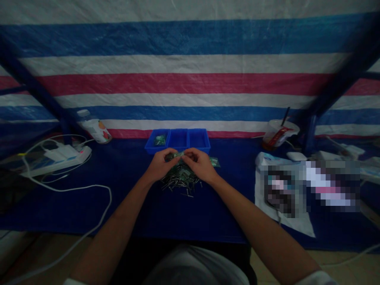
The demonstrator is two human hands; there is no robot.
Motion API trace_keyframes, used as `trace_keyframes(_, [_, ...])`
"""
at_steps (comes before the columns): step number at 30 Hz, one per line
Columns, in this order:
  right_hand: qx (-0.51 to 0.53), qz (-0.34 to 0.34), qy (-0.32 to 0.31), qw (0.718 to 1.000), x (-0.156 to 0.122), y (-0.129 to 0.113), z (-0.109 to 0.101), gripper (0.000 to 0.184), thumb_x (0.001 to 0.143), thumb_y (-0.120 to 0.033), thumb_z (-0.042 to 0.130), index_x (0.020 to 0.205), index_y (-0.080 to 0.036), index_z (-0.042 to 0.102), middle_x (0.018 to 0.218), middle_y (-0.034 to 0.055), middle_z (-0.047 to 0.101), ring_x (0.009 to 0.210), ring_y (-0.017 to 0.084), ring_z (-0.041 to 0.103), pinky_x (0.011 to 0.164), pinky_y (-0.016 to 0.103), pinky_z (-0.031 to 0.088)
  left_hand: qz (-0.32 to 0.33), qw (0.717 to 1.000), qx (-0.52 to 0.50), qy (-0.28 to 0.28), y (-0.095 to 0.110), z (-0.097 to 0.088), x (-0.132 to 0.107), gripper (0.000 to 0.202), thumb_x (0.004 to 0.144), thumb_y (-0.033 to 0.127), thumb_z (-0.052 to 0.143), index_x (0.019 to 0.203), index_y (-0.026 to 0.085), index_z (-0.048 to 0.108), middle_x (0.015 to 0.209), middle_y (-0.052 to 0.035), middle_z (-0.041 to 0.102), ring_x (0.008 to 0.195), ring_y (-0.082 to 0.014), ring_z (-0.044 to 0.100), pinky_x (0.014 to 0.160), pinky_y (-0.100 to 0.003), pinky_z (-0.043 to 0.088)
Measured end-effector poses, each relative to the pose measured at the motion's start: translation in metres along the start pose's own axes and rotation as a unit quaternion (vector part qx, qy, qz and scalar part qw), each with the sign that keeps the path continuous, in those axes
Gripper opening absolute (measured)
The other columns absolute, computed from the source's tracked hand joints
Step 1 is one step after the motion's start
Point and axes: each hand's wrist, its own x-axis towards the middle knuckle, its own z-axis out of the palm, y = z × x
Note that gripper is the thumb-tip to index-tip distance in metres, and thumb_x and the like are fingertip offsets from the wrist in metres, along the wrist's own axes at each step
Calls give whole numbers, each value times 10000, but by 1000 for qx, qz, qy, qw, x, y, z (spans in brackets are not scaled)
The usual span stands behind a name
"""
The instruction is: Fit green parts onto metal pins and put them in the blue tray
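My left hand (162,166) and my right hand (201,164) meet over the middle of the table, fingers closed in a pinch. Between their fingertips is a small clear packet with a greenish tint (179,155), partly covered by the fingers. Right below lies a heap of thin metal pieces like screws or nails (180,184), with greenish packets among them. Another small packet (214,162) rests just beyond my right hand. Behind the hands stands a blue three-compartment tray (178,151); its left compartment holds several small packets (159,140).
On the left are a white power strip (59,160) with cables and a bottle (96,128). To the right stand a drink cup with a straw (277,134) and a white plastic bag (299,225) under a blurred-out item. A striped sheet (190,83) hangs behind the blue table (190,221).
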Motion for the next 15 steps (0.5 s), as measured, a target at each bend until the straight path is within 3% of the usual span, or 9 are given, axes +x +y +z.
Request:
trace_keyframes(6, [-54, -21, -15, 998, -3, -5, -1, 144, 851, -308, 642, 912, -190, 698, 762, 10, 660, 632, 122, 539, 620, 280, 420, 2, 999, -16, -49, 0, 0, -2, 215, 811, 367, 645, 864, 159, 653, 809, -21, 673, 725, -156, 615, 667, -277, 478])
trace_keyframes(15, [-71, -86, -17, 994, -1, -6, -5, 102, 878, -234, 626, 924, -190, 706, 781, 2, 600, 676, 115, 525, 645, 271, 410, 21, 999, -25, -43, 6, -3, -2, 268, 818, 408, 638, 860, 147, 682, 763, -25, 664, 662, -140, 583, 617, -259, 448])
